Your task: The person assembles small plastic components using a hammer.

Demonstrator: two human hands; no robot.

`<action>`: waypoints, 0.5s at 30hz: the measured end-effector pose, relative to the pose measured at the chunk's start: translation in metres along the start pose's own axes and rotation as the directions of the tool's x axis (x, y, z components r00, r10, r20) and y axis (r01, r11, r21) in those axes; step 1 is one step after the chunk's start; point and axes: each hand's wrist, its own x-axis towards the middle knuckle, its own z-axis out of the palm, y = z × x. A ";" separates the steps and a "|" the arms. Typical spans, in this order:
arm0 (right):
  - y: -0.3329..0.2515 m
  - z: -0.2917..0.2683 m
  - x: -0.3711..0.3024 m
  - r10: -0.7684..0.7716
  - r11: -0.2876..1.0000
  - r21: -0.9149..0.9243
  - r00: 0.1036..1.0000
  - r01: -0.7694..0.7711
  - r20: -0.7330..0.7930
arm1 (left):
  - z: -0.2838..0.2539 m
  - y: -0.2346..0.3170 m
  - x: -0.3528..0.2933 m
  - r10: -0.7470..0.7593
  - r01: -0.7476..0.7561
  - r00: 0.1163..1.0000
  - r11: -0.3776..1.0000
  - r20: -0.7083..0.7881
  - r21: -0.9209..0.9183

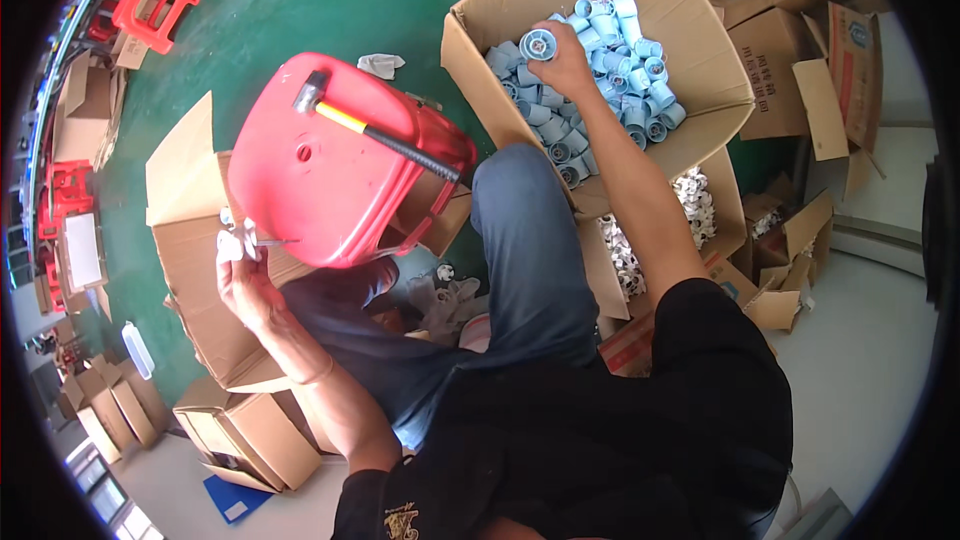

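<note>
My right hand reaches over a large cardboard box and grips a light blue plastic cup-shaped part, its round end facing up. Beneath it, the box holds a heap of similar blue parts. On the left, my left hand is closed around a small white plastic part with a thin metal shaft pointing right. That hand is beside the edge of a red plastic stool. A hammer with a yellow and black handle lies across the stool.
An open cardboard box stands left of the stool. Below the blue parts' box, another box holds small white and black pieces. More cartons crowd the right side. Red stools stand at the far left on the green floor.
</note>
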 end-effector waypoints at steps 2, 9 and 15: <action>-0.054 -0.022 -0.001 -0.098 0.995 -0.004 0.991 0.098 -0.086 | -0.004 -0.005 0.005 0.021 -0.021 0.999 1.000 0.030 -0.010; -0.197 -0.057 -0.023 -0.298 0.943 0.138 0.953 0.303 -0.053 | -0.022 -0.012 0.017 0.006 -0.007 1.000 0.995 -0.015 -0.100; -0.262 -0.024 -0.031 -0.402 0.890 0.249 0.915 0.382 0.031 | -0.024 -0.006 0.014 -0.004 -0.007 0.997 0.988 -0.073 -0.153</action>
